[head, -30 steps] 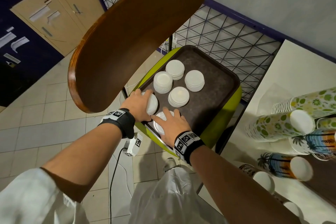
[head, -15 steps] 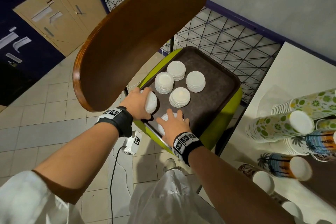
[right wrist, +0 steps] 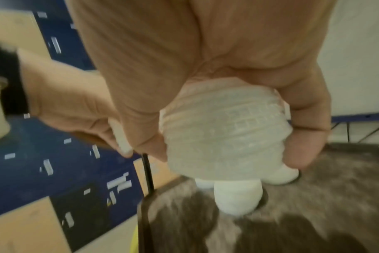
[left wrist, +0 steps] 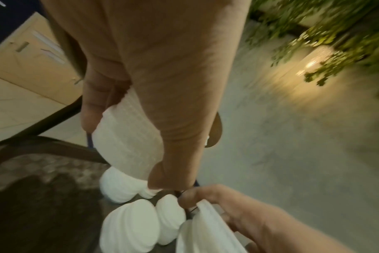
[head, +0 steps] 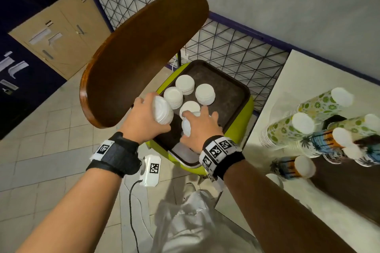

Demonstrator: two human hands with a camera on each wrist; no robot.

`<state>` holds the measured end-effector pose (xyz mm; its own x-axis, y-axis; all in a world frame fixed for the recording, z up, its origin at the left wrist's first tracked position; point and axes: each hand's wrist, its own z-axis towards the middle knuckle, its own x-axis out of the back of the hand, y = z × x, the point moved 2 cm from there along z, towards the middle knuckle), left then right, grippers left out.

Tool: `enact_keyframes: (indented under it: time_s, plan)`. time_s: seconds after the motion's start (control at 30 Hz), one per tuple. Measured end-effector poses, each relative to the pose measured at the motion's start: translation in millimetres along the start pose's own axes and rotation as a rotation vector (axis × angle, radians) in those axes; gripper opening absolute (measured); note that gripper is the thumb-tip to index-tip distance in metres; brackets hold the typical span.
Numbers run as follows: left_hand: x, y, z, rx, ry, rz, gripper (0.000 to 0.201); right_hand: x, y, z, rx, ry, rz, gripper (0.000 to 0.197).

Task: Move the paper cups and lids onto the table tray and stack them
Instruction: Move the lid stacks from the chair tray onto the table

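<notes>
The dark brown plastic tray [head: 230, 90] sits on a lime-green chair [head: 241, 121], four short stacks of white plastic lids [head: 204, 94] left on it. Well apart to the right, patterned paper cups [head: 287, 129] lie stacked on the pale desk [head: 292, 82]. The left hand [head: 144, 119] has its fingers curled round a tilted lid stack [head: 162, 113]; the right hand [head: 202, 127] grips another lid stack [head: 186, 127]. I'd keep both squeezed by the rims and level them before carrying across, so nothing fans out.
</notes>
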<state>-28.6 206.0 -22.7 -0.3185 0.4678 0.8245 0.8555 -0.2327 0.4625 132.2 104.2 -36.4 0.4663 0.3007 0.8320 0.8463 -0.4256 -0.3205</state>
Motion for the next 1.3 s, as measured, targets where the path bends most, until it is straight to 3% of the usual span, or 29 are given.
enact_keyframes:
  time_s: [0.23,0.47,0.73,0.97,1.2,1.3]
  plan:
    - [31.5,93.9,-90.4,-0.202,-0.046,0.105,0.1,93.3,42.2,-123.8,0.038,0.235,0.052,0.068]
    - [-20.7,231.2,-182.3,-0.447,-0.15,0.267,0.102,118.1,177.1,-269.1,-0.069,0.371,0.081,0.07]
    - [-174.2,385.6,-269.1,-0.736,-0.337,0.291,0.106,70.1,377.0,-403.9,-0.389,0.424,0.162,0.071]
    - [-352.5,467.6,-306.0,-0.889,-0.575,0.299,0.102,-10.8,534.7,-471.5,-0.753,0.419,0.293,0.067]
    - [-485.9,498.8,-321.8,-0.866,-0.698,0.315,0.114,-85.7,621.8,-490.0,-1.001,0.399,0.428,0.071]
    - [-525.1,507.2,-326.0,-0.909,-0.644,0.422,0.112,-116.3,640.1,-491.0,-1.031,0.348,0.419,0.072]
